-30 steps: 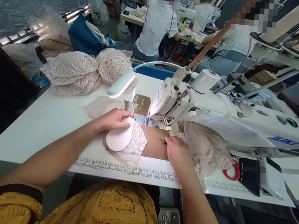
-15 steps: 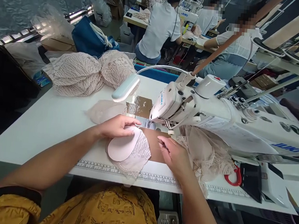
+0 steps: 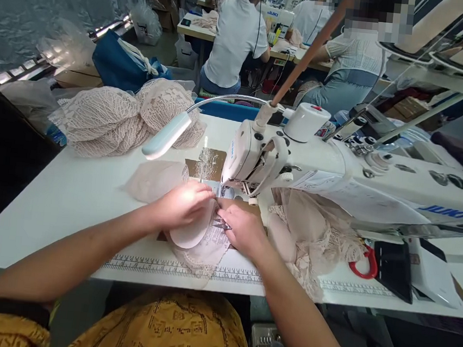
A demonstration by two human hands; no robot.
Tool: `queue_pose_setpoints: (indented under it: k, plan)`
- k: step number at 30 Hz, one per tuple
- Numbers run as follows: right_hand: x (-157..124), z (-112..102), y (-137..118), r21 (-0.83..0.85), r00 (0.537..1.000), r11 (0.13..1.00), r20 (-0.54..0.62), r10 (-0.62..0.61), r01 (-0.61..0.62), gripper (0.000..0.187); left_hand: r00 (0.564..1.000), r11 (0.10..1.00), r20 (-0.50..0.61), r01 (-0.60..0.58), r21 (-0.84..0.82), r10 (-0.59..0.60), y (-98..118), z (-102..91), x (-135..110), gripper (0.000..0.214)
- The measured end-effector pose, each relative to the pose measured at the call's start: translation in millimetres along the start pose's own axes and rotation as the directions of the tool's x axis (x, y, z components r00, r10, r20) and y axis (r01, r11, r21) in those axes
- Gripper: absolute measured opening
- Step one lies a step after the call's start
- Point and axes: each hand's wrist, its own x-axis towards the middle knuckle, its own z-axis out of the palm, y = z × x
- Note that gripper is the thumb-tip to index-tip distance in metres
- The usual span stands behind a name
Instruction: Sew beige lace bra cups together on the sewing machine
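Observation:
A pale foam bra cup (image 3: 189, 234) with lace fabric (image 3: 214, 248) along its right side lies on the table below the sewing machine's needle. My left hand (image 3: 185, 204) is closed at the cup's upper edge, fingertips pinched together; exactly what is between them is hidden. Close beside it, my right hand (image 3: 244, 230) is wrapped round small thread snips (image 3: 222, 225), whose metal blades point left over the lace. Both hands' fingertips nearly meet in front of the sewing machine (image 3: 253, 154).
Lace cups (image 3: 97, 117) are piled at the back left, near a lamp (image 3: 167, 134). Sheer lace fabric (image 3: 311, 230) lies under the machine arm, beside red-handled scissors (image 3: 366, 263). A ruler strip (image 3: 141, 264) runs along the front edge. Co-workers sit beyond the table.
My right hand has moved left to the cup, bringing the snips over the lace. My left hand's fingers have closed into a pinch. The camera view has shifted slightly.

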Motion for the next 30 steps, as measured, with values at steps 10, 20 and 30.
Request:
queue_pose_setpoints:
  k: [10, 20, 30]
  plan:
    - [-2.2, 5.7, -5.5, -0.005, 0.995, 0.998, -0.071, 0.066, -0.067, 0.046, 0.981, 0.976, 0.194, -0.062, 0.207, 0.021, 11.1, 14.7, -11.5, 0.050]
    - [5.0, 8.7, -8.3, -0.003, 0.980, 0.986, -0.109, 0.164, -0.166, 0.039, 0.976, 0.974, 0.163, -0.169, 0.148, 0.145, -27.0, 17.6, 6.2, 0.055]
    - [8.5, 4.2, -10.5, 0.027, 0.976, 0.979, -0.072, 0.205, -0.204, 0.048, 0.965, 0.966, 0.143, -0.238, 0.104, 0.222, -44.8, 18.1, 15.3, 0.059]
